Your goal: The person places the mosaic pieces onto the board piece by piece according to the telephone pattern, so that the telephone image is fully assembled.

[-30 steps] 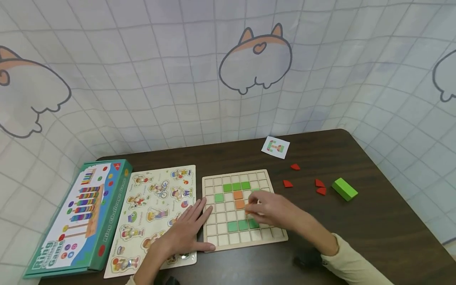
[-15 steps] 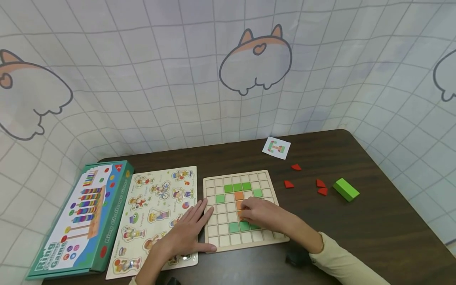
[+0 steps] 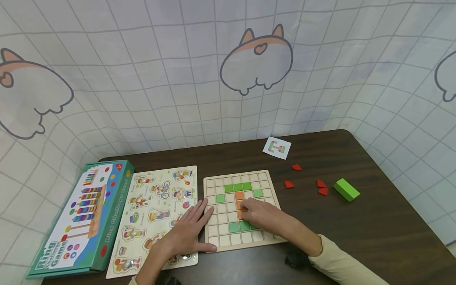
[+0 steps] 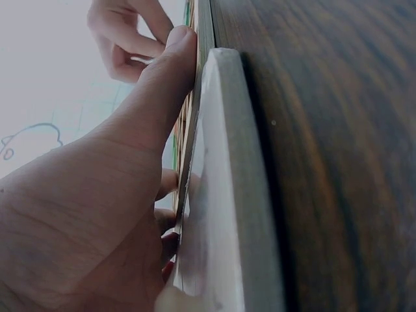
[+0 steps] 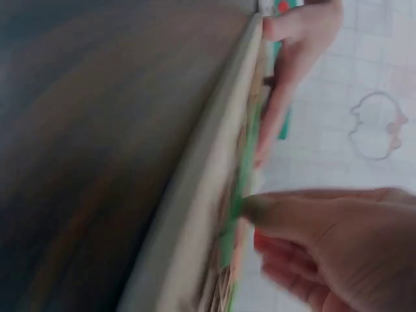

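Moving leftward over the last second, the right hand point(image 3: 264, 215) had brought an orange tile point(image 3: 240, 215) to just below two other orange tiles point(image 3: 239, 195) on the grid board point(image 3: 225, 240); whether it pinched or merely pressed could not be told. The left hand point(image 3: 186, 234) stayed spread over the picture board point(image 3: 146, 198), thumb at the grid board's near left corner.

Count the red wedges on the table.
4: one wedge near the pattern card, one wedge right of the grid board, an upper wedge and a lower wedge left of the green block. Others may be hidden.
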Tool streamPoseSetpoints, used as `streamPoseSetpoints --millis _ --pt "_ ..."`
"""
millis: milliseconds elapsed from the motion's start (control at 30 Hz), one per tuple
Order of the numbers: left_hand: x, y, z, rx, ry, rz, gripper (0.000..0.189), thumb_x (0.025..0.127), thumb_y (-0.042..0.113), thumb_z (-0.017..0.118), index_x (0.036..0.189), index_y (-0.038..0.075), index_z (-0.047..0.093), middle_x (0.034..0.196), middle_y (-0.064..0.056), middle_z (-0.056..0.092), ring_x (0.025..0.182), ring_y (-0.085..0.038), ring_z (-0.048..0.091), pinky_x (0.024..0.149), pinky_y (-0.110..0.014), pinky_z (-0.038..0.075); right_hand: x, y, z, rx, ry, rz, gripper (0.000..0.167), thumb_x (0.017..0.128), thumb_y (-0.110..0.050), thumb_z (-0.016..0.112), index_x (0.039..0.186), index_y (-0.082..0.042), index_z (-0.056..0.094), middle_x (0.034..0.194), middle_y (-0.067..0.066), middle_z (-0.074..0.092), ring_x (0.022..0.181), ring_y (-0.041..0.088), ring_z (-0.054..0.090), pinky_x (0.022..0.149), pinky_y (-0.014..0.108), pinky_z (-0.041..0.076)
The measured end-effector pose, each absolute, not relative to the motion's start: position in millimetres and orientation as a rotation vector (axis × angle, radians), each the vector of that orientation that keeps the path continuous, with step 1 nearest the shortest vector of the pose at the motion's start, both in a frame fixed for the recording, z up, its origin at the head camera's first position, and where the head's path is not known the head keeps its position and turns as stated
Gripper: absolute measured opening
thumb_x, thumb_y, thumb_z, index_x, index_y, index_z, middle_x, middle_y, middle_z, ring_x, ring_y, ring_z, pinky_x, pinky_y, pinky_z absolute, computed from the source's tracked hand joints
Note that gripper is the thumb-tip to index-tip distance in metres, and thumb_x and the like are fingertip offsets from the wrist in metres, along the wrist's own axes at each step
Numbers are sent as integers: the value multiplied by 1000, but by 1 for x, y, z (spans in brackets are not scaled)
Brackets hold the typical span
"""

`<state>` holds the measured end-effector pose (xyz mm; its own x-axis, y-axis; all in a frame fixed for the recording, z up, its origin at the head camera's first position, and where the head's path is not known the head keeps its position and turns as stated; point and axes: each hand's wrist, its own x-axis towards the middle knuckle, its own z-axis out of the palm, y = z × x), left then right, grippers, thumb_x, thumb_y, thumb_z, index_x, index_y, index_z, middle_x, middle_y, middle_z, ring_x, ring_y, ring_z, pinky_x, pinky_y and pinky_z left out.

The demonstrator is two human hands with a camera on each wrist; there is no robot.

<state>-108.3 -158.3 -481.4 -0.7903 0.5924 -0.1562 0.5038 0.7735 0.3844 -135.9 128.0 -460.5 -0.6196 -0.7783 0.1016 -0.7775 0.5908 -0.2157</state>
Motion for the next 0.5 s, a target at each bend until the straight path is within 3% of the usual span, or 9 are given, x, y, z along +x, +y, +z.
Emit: streamPoseSetpoints --millis 133,333,500 --pt "-109 -159 -479 840 2695 473 105 78 72 61 156 15 20 165 -13 5 153 -33 8 121 -53 19 -136 130 -464 -1651 2932 -154 8 89 -18 71 94 -14 75 98 1 60 82 13 52 72 23 51" --pt "-109 -159 -479 847 2695 487 104 79 70 62 156 14 21 165 -14 6 152 -34 9 121 -54 19 -135 135 -461 -1630 2910 -202 10 89 -22 70 97 -15 73 96 -1 61 82 11 54 71 22 52" --pt "-109 -158 -480 874 2695 488 105 79 69 63 156 12 21 164 -16 7 152 -36 10 120 -55 20 -145 169 -441 -1495 2995 -285 26 85 -21 75 108 -11 73 101 2 65 87 14 60 71 26 54"
